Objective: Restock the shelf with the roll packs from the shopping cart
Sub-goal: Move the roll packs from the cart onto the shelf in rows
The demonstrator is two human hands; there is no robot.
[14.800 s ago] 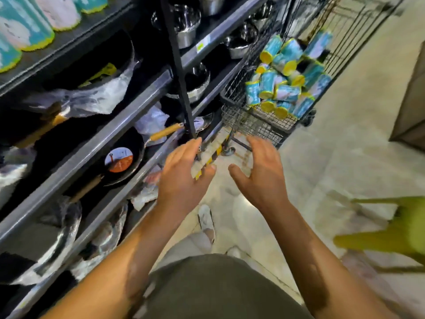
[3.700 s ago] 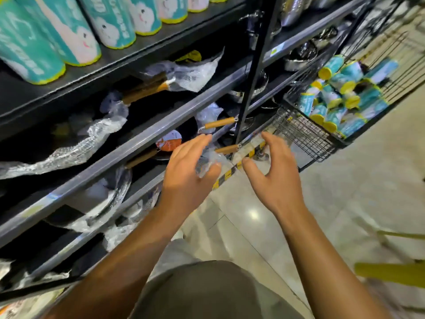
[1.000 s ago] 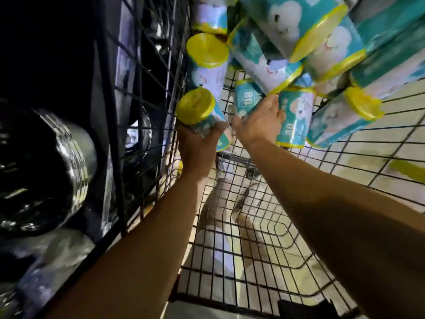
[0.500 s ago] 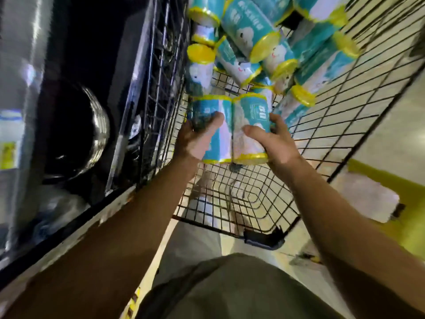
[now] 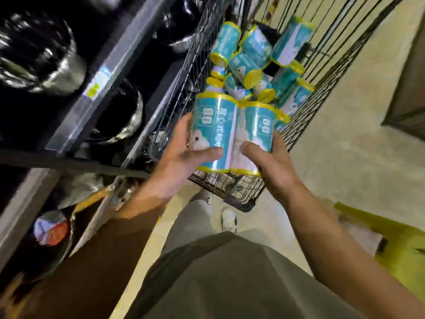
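Observation:
Two teal roll packs with yellow rims stand side by side above the near end of the wire shopping cart [image 5: 232, 192]. My left hand [image 5: 181, 155] grips the left roll pack [image 5: 212, 127], thumb across its front. My right hand [image 5: 271, 162] grips the right roll pack [image 5: 255, 127] in the same way. Both packs are upright and touch each other. Behind them, several more roll packs [image 5: 250, 65] lie heaped in the cart.
A dark metal shelf [image 5: 110, 77] runs along the left, holding steel pots [image 5: 50, 65] and pans with wooden handles [image 5: 92, 199]. The cart stands right against it. Pale floor [image 5: 345, 157] lies to the right, with a yellow-green object [image 5: 395, 245] at the lower right.
Both hands have lifted the two roll packs up and back toward me, away from the heap. My view has pulled back from the cart.

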